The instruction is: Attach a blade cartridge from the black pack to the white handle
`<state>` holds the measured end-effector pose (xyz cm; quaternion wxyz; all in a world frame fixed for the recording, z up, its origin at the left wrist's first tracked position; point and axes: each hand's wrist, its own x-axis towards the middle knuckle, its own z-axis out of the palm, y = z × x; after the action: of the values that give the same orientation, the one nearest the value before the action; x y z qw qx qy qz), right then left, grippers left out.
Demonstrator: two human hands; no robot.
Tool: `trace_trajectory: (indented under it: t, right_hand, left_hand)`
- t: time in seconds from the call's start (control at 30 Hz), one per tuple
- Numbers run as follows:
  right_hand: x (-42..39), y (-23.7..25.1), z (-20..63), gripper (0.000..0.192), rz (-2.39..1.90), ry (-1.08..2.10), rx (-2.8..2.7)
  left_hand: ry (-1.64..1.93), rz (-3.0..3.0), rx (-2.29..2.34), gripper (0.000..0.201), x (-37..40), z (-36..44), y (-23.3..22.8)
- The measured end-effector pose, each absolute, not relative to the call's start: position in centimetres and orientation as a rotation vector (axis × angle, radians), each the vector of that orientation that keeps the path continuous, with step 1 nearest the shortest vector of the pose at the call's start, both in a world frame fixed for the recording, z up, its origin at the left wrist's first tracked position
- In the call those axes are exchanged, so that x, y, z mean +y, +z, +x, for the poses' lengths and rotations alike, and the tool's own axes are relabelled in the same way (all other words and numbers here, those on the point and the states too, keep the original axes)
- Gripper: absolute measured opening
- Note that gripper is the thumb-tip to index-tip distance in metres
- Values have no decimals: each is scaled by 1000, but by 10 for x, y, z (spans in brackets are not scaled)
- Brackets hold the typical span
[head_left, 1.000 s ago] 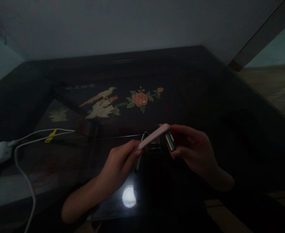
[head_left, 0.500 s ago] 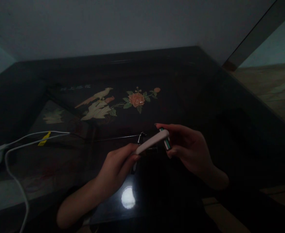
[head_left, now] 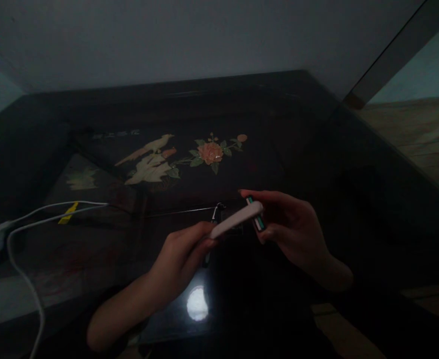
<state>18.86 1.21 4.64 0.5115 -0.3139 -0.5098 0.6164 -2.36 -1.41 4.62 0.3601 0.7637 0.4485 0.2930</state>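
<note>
Both hands are working just below the middle of the frame, over a dark glossy table (head_left: 317,149) inlaid with a bird and a flower (head_left: 210,152). On the table, a white cable (head_left: 25,279) is running down the lower left, and a round glare of light (head_left: 198,302) is shining near the bottom centre.

Left hand (head_left: 180,254) is closing its fingers around the lower end of a pale, slim bar (head_left: 236,220) — rigid-looking, smooth, probably light and a little slippery, so a pinch on its long edges seems the surest hold. It is slanting up to the right, its upper end meeting the right hand (head_left: 294,229).

Right hand is curling loosely, thumb and fingertips pinching a small flat piece (head_left: 256,215) with green and white stripes, touching the bar's tip. That piece looks thin and delicate — best gripped at its sides. A dark little metal fitting (head_left: 216,209) is showing just behind the bar; what it belongs to I cannot tell.
</note>
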Motion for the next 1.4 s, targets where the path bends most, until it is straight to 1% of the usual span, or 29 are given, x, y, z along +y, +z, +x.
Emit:
trace_trajectory:
  t: [0.17, 0.43, 0.7, 0.97, 1.13, 1.23, 1.4]
  right_hand:
    - [14, 45, 187, 39, -749, 1491, -1174]
    - [11, 47, 190, 42, -801, 1469, -1234]
    - [14, 47, 186, 41, -805, 1468, -1198]
    - [13, 47, 189, 42, -785, 1519, -1177]
    - [13, 46, 188, 43, -786, 1499, -1213]
    - [14, 45, 187, 40, -744, 1508, -1178]
    - [13, 47, 188, 39, -737, 1552, -1160]
  left_hand:
    - [752, 1901, 1283, 21, -10, -23, 48]
    - [715, 2014, 1012, 21, -18, -25, 43]
    - [764, 1907, 1273, 21, -10, -23, 48]
    - [705, 2011, 1058, 22, -15, -24, 46]
    - [752, 1936, 1219, 20, -13, -23, 48]
    - [787, 1919, 1274, 20, -10, -23, 48]
    - [724, 1970, 1137, 20, -13, -25, 43]
